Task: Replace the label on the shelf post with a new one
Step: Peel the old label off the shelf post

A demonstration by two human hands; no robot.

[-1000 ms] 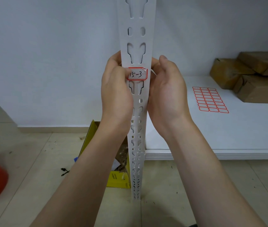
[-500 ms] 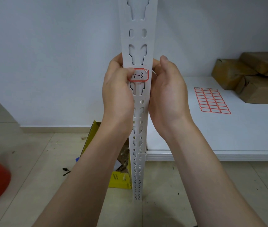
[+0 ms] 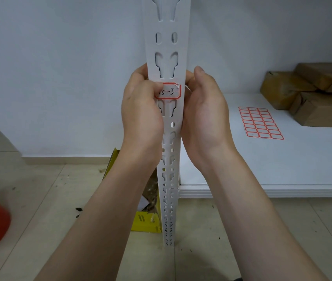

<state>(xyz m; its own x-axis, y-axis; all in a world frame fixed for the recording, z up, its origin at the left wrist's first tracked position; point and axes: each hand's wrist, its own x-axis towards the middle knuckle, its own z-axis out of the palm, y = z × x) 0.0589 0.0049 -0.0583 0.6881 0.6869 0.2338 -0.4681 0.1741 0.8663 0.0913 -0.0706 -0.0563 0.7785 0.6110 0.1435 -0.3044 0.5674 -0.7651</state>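
Gripping the slotted shelf post (image 3: 166, 45) in curled left hand (image 3: 140, 114) and right hand (image 3: 203, 110), thumbing the handwritten label (image 3: 170, 91) on its front, apparently starting removal, with the label sheet (image 3: 261, 122) unused to its right.

white wall (image 3: 59, 78), beige tiled floor (image 3: 39, 189), low white shelf board (image 3: 282, 169)

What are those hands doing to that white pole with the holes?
A person is working on the red-edged label stuck on the white shelf post. The left hand grips the post with its thumb on the label's left edge. The right hand is curled against the post's right side. The label's top right corner looks a little lifted; the rest is stuck down. A sheet of labels lies on the shelf to the right.
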